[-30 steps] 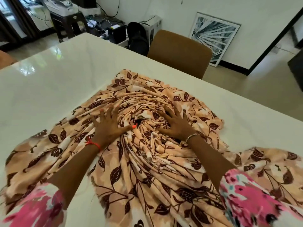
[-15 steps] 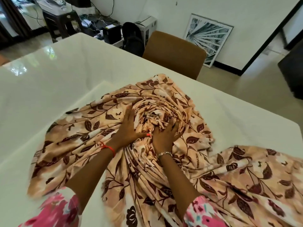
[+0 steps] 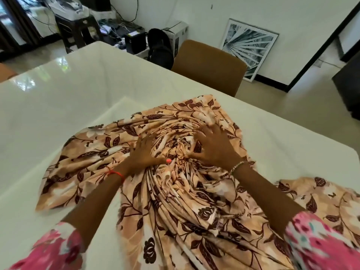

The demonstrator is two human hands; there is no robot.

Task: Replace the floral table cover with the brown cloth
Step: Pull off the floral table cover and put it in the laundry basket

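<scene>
1. The left hand point(image 3: 145, 152) lay palm-down on the peach cotton table cover printed with brown leaves and flowers point(image 3: 175, 207), its fingers point(image 3: 141, 140) spread wide and pressing the fabric, the orange-nailed thumb pointing toward the bunched centre.
2. The right hand point(image 3: 214, 151) rested on the other side of that bunch, its fingers point(image 3: 206, 131) splayed and slightly bent, tips sinking into the folds; nothing was pinched.
3. The cover sat gathered in swirling pleats on the glossy white counter point(image 3: 58, 98), one end trailing toward the person.
4. A tan padded chair point(image 3: 210, 65) stood at the counter's far edge, beside a framed black-and-white leaf print point(image 3: 251, 47) leaning on the wall.
</scene>
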